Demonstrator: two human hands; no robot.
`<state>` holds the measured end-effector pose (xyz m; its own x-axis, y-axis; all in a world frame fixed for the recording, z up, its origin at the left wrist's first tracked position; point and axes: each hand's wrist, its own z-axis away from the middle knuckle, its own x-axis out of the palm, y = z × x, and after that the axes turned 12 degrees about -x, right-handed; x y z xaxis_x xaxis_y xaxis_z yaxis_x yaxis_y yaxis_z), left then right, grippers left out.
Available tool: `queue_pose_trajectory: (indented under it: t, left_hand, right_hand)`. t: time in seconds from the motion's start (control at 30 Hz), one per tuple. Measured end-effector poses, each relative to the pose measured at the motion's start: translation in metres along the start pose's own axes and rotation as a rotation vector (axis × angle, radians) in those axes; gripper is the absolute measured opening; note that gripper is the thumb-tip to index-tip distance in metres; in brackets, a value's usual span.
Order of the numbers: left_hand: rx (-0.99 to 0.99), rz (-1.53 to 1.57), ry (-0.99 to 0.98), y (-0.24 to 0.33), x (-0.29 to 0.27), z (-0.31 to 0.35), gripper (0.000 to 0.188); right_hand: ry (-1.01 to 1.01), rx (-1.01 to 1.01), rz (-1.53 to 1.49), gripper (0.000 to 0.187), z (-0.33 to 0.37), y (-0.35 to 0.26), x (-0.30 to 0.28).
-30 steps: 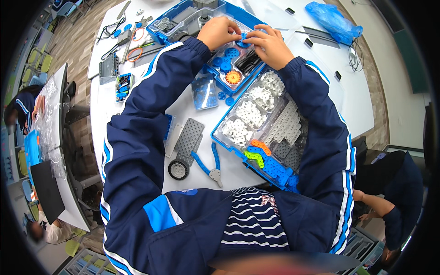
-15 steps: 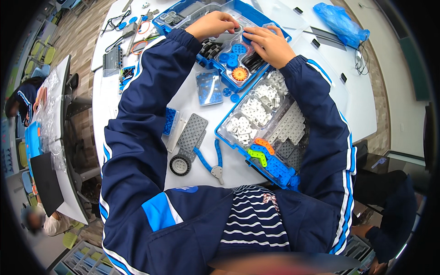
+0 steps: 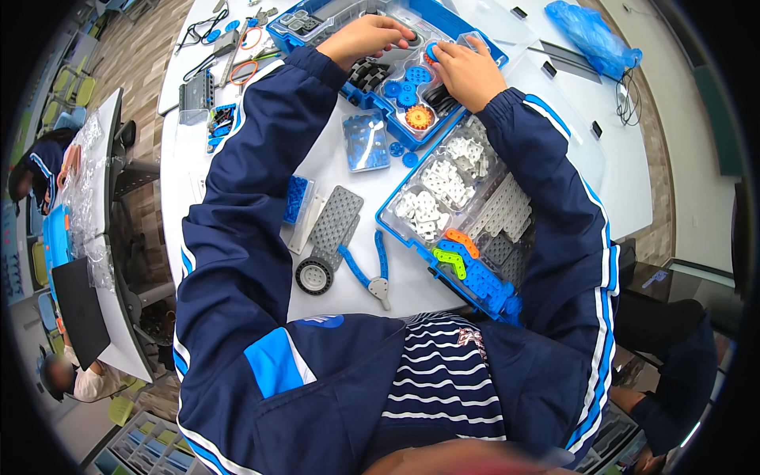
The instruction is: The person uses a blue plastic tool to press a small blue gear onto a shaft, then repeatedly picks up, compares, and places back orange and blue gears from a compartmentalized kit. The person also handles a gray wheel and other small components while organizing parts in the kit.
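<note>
Moved since a second ago: the left hand (image 3: pixel 366 41), now a bit farther from the blue wheel (image 3: pixel 432 51) and nearer the far edge of the blue box (image 3: pixel 408 140). Left fingertips bent in close to each other; cannot tell if pinching anything. Right hand (image 3: pixel 473 73) with fingers touching the blue wheel, toward the right edge of the box (thumb hidden, so cannot tell if clamped on it or just resting). Both hands near each other, but not touching.

Looks like a step of picking through small round parts in the box. Calls next, perhaps, for soft fingertips on the wheel, with care not to bump the parts close by.

Inside the near corner of the box, an orange gear (image 3: pixel 419 118), with blue gears (image 3: pixel 406 96) just behind. On the worktop (image 3: pixel 326 162), just outside that corner, two small blue discs (image 3: pixel 409 160) and a clear box of blue bits (image 3: pixel 366 141). Toward the worktop's near edge, a grey plate (image 3: pixel 336 218), a black-tyred wheel (image 3: pixel 314 275) and blue-handled pliers (image 3: pixel 380 283), spread open. To their right, a tray (image 3: pixel 412 246) with white bits (image 3: pixel 423 215) along its left edge.
</note>
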<state>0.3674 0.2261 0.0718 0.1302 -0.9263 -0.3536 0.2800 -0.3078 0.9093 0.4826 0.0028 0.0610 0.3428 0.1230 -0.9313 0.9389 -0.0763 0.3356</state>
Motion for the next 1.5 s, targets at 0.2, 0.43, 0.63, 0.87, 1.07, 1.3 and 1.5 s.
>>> queue_pose_trajectory:
  t: [0.2,0.43,0.63,0.87,1.07,1.3,1.5]
  left_hand:
    - [0.046,-0.106,0.042,-0.002,0.012,-0.012,0.028]
    - [0.396,-0.484,0.348,-0.007,0.036,-0.03,0.035]
    - [0.504,-0.624,0.421,-0.008,0.043,-0.032,0.032]
    - [0.728,-0.865,0.496,0.0,0.041,-0.032,0.026]
    - [0.664,-0.681,0.521,0.009,0.025,-0.029,0.02]
    - [0.43,-0.218,0.606,0.019,0.018,-0.021,0.022]
    - [0.298,-0.174,0.527,0.022,0.007,-0.012,0.025]
  right_hand:
    - [0.168,0.028,-0.214,0.034,0.011,0.016,0.007]
    - [0.187,-0.012,-0.12,0.034,0.018,0.025,0.005]
    - [0.251,0.006,-0.186,0.027,0.02,0.026,0.011]
    - [0.409,0.022,-0.245,0.019,0.004,0.041,0.018]
    - [0.448,0.134,-0.266,0.022,0.004,0.06,0.002]
    - [0.186,0.137,-0.17,0.045,-0.018,0.033,0.019]
    - [-0.069,0.248,-0.163,0.059,-0.041,0.041,0.019]
